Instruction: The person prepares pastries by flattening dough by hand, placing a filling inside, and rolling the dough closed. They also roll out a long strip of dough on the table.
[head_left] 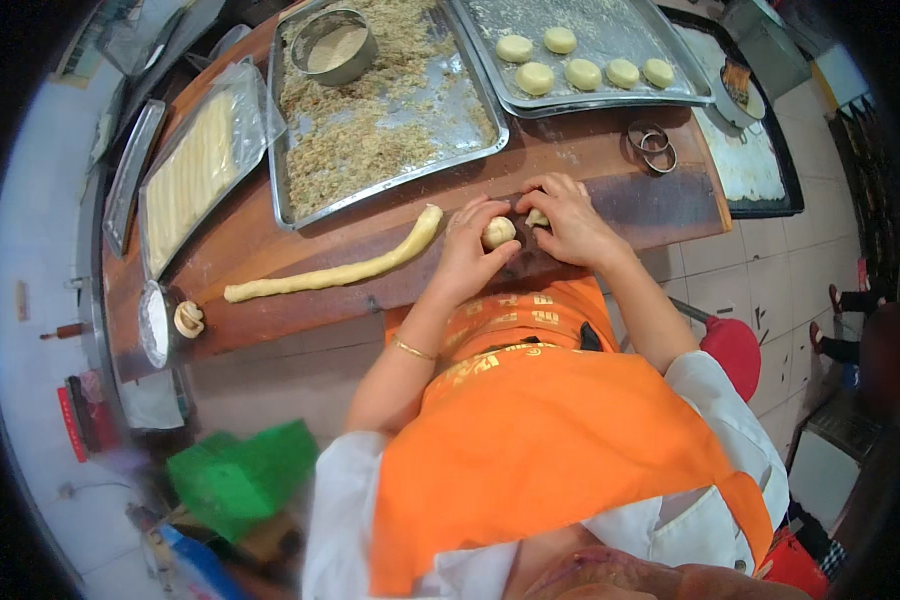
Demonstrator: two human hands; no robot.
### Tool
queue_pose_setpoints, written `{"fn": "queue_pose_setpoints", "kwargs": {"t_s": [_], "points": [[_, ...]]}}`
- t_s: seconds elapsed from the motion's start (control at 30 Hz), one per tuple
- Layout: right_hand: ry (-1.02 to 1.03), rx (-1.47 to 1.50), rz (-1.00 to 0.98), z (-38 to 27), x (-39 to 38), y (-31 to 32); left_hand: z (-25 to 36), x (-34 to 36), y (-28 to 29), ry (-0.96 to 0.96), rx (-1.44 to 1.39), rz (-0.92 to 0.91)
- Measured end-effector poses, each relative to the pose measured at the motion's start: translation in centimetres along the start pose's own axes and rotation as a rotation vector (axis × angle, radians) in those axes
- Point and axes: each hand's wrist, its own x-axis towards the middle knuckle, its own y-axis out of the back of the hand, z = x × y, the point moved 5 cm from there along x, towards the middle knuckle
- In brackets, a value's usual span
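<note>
Near the front edge of the wooden table, my left hand (pixel 473 242) curls its fingers and thumb around a pale dough ball (pixel 498 233). Just to its right, my right hand (pixel 575 225) is closed on a small dough piece (pixel 537 217), which its fingers partly cover. A long dough rope (pixel 340 276) lies on the table left of my hands, its thicker torn end close to my left hand. Beyond them, several flattened dough rounds (pixel 582 73) sit on a metal tray (pixel 630 20).
A large tray (pixel 467 100) of crumbly filling holds a round metal container (pixel 332 48). Further left is a plastic-covered tray of dough strips (pixel 185 175). A bowl of white powder (pixel 156 325) and a dough lump (pixel 188 319) sit bottom left. Metal rings (pixel 656 150) lie right.
</note>
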Motion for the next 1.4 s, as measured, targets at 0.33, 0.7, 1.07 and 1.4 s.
{"fn": "queue_pose_setpoints", "kwargs": {"t_s": [0.33,0.7,1.07,1.4], "points": [[-0.144,0.184,0.481,1.7,-2.1,3.5,2.1,7.1,-0.8,-0.053,0.22,-0.035],[-0.217,0.207,0.486,3.3,-3.8,3.7,2.1,6.8,-2.4,-0.06,0.537,-0.143],[-0.057,0.223,0.393,4.3,-4.8,3.1,-1.1,6.8,-1.2,0.213,-0.478,-0.022],[-0.22,0.187,0.284,1.8,-4.2,2.3,3.3,0.0,-0.6,0.031,0.408,-0.042]]}}
